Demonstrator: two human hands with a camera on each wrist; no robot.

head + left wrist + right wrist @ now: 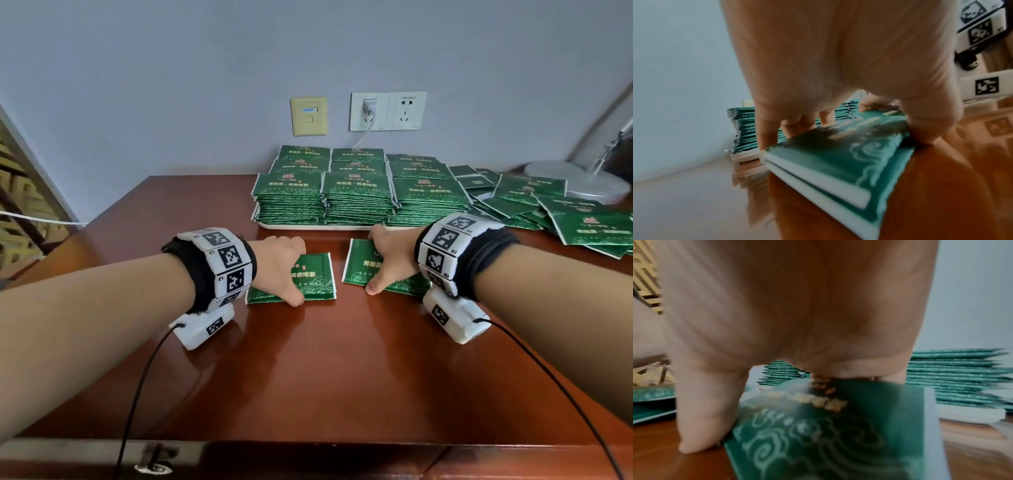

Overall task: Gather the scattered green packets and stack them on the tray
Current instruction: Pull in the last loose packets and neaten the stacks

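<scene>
Packets under both palms: our left hand (279,265) clamps a pair (310,279), right hand (390,258) clasps another (358,265), just before the tray (308,226). We should square edges, then lift level onto the stacks (358,197).

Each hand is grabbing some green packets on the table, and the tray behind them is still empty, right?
Not quite. The tray isn't empty: the head view shows tall stacks of green packets on it. The rest holds: the left hand and right hand each grip packets on the table.
</scene>
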